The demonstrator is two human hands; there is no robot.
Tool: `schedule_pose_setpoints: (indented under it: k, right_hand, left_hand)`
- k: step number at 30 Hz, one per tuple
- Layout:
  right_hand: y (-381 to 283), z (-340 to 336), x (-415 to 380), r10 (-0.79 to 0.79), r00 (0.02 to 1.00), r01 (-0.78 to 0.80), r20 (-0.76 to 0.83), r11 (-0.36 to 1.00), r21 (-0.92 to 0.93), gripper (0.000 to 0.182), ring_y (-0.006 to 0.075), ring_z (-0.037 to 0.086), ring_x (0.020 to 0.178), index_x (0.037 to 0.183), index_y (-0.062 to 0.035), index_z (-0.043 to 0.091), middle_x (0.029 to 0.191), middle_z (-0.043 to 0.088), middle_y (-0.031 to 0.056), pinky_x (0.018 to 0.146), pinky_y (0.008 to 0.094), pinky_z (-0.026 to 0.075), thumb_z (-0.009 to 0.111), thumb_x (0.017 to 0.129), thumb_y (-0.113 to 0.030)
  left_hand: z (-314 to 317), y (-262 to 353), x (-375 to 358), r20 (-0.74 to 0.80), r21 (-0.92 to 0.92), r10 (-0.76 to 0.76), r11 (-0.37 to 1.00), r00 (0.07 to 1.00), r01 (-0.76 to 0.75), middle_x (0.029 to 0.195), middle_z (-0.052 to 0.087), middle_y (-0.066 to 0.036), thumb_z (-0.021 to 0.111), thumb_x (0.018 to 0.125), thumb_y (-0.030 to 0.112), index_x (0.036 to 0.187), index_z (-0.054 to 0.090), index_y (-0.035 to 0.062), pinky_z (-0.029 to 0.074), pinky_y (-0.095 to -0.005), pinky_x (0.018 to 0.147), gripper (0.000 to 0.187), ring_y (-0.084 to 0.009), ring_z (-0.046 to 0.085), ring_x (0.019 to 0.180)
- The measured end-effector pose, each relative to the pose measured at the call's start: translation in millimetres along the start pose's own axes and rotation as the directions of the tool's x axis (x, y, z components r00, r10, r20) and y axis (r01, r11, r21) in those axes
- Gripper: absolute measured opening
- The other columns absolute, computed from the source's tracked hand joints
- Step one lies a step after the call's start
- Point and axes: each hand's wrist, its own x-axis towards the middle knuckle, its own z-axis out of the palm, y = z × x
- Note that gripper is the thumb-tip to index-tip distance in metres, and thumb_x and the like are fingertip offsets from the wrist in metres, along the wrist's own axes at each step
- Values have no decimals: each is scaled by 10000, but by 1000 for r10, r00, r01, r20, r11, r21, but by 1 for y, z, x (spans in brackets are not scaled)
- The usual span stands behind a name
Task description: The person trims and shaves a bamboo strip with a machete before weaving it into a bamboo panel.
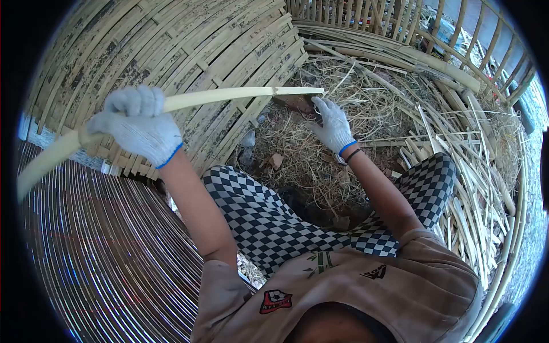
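Note:
My left hand point(135, 123), in a white knit glove with a blue cuff, is closed around a long pale bamboo strip point(223, 96). The strip runs from the lower left, through my fist, to a thin end near the middle of the view. My right hand point(331, 123), gloved the same way, is just beyond that thin end, with its fingers curved and apart. A flat reddish-brown piece point(294, 103) lies on the ground beside its fingertips.
A woven bamboo panel point(171, 57) slopes at the upper left. Thin shavings point(366, 108) cover the ground before my crossed legs. Split bamboo strips point(472, 223) are heaped at the right. A bamboo fence point(400, 23) stands at the back, and a slatted surface point(108, 246) fills the lower left.

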Motion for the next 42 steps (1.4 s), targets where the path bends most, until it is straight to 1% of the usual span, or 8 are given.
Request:
schedule_pose_setpoints:
  k: [9,21,25,28,32,36,39,42]
  right_hand:
    - [102,94,-78,486,768,-410,417,874,-261,633,432,645,1116,1266,-12,552,1182,634,254,908,520,553,775,801,-380]
    - [117,123,-94,493,720,-442,488,868,-226,670,422,667,1105,1290,7,523,1150,682,260,940,492,543,745,829,-427]
    - [125,131,-87,527,707,-497,471,845,-199,645,417,667,1116,1274,-19,595,1175,698,254,944,482,541,733,813,-449]
    - [125,131,-80,584,686,-536,434,809,-242,534,421,677,1102,1150,-1,689,1140,711,271,937,474,549,721,811,-412]
    - [129,111,-56,644,614,-637,456,746,-197,682,405,667,1146,1271,34,634,1232,682,275,978,463,534,766,790,-431]
    - [110,95,-33,525,819,-568,231,799,196,825,318,724,985,1263,119,612,1043,739,241,851,387,555,819,785,-521]
    - [81,64,-26,643,664,-706,381,372,603,733,235,689,814,1279,77,605,891,714,123,758,353,542,843,814,-436]
    - [74,31,-14,539,669,-675,511,156,721,260,94,589,671,956,-88,665,807,629,0,568,287,476,815,888,-290]
  left_hand:
    - [40,-84,56,-436,358,-7,916,900,180,513,295,21,207,877,915,657,412,120,165,-250,426,850,-106,221,445]
    - [1,-94,44,-313,162,-44,982,949,99,552,247,44,251,816,947,708,387,114,167,-264,433,851,-86,173,475]
    - [1,-119,37,-279,444,224,892,934,-82,682,503,-14,383,1061,591,896,590,50,419,-308,528,602,-157,468,595]
    - [-37,-111,38,-197,776,-140,582,970,242,784,618,-63,462,1065,390,964,627,-2,515,-319,608,437,-190,591,690]
    - [-53,-95,30,-381,587,-258,674,888,448,939,716,-163,487,1048,248,1034,626,-68,595,-346,744,345,-219,707,858]
    - [-40,-53,38,-427,560,-10,782,904,273,1057,674,-245,422,1047,169,1175,535,-116,623,-435,851,332,-315,711,891]
    - [-38,-41,42,-448,456,230,890,864,0,1155,601,-300,419,1041,166,1185,505,-145,605,-511,940,353,-396,668,1048]
    - [-32,-48,44,-510,231,287,954,811,-193,1222,562,-301,525,1010,172,1189,495,-114,514,-597,1045,338,-441,622,1121]
